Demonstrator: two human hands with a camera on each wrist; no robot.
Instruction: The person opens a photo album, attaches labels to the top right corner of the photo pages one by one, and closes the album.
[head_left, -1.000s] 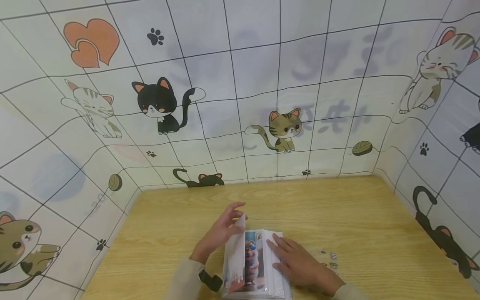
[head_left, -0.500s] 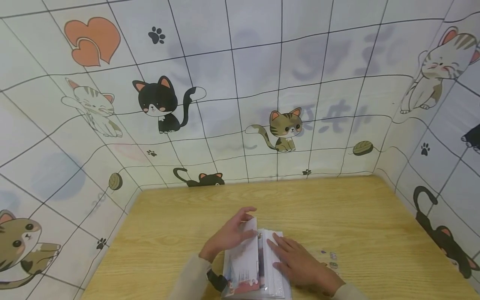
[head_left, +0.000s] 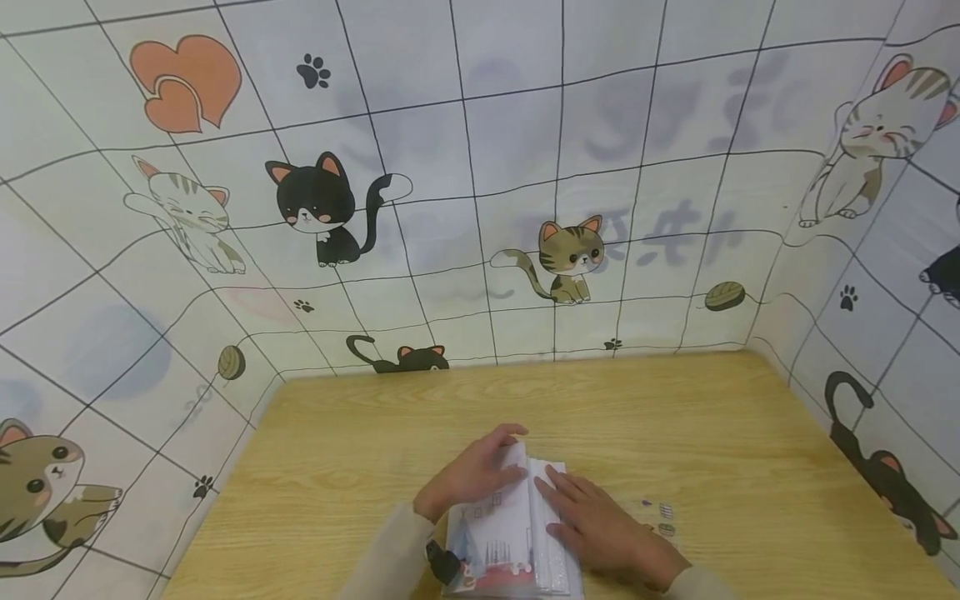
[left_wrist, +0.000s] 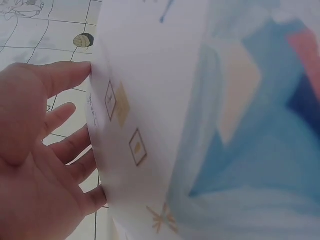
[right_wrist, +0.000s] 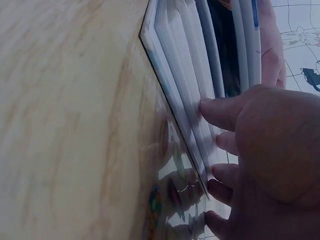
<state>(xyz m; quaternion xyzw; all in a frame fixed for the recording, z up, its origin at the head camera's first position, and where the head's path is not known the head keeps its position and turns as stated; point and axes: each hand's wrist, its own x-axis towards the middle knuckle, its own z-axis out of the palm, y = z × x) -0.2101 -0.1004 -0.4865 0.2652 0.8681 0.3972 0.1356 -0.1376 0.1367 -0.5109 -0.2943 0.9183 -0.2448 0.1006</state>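
A book with white pages point(head_left: 553, 562) lies at the table's near edge in the head view. My left hand point(head_left: 476, 468) pinches a leaf point(head_left: 498, 521) printed with blue and red artwork, thumb on its face and fingers round its free edge. That leaf slants over toward the right-hand pages; its drawings fill much of the left wrist view. My right hand point(head_left: 600, 523) rests on the right-hand pages with fingers extended. In the right wrist view its thumb and fingertips touch the stacked page edges point(right_wrist: 185, 75), and a dark gap shows between leaves.
A clear sheet of small stickers point(head_left: 665, 521) lies on the wooden table point(head_left: 360, 433), partly under my right hand. A cat-patterned cloth point(head_left: 465, 225) surrounds the table at the back and sides. A black band point(head_left: 442, 562) is on my left wrist.
My left hand has carried the leaf over to the right, covering the picture of a furry animal that showed earlier. The right hand has stayed on the pages.
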